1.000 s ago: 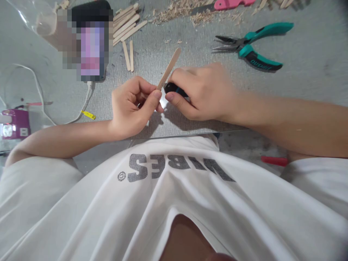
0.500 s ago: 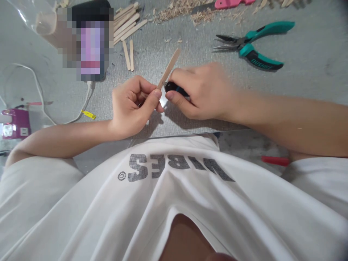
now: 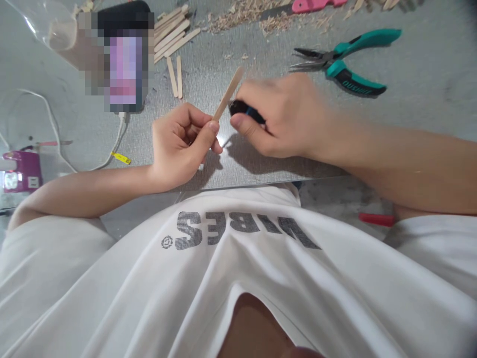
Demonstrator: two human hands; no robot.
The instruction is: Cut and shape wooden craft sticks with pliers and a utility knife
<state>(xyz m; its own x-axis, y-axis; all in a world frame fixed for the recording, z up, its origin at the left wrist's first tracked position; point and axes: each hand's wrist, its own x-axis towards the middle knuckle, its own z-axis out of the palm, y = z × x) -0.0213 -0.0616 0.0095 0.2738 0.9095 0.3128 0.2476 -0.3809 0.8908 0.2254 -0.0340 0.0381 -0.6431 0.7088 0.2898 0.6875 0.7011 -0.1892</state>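
My left hand [image 3: 186, 141] pinches the lower end of a flat wooden craft stick [image 3: 228, 93] between thumb and forefinger, and the stick slants up to the right. To its right, my right hand [image 3: 278, 117] is closed around a black-handled knife [image 3: 246, 110]. Its blade is too blurred to make out, and the handle's front end lies close beside the stick. Both hands are just above the grey tabletop [image 3: 268, 171], near its front edge.
Pliers with teal handles [image 3: 345, 62] lie at the right. Wood shavings [image 3: 242, 15] and a pink-handled tool [image 3: 316, 5] are at the back. Several craft sticks [image 3: 175, 35] lie back left, near a phone [image 3: 124, 69] on a white cable [image 3: 55, 124].
My right hand has moved slightly up and to the right with the knife, away from the stick. My left hand keeps its pinch on the stick almost in place.
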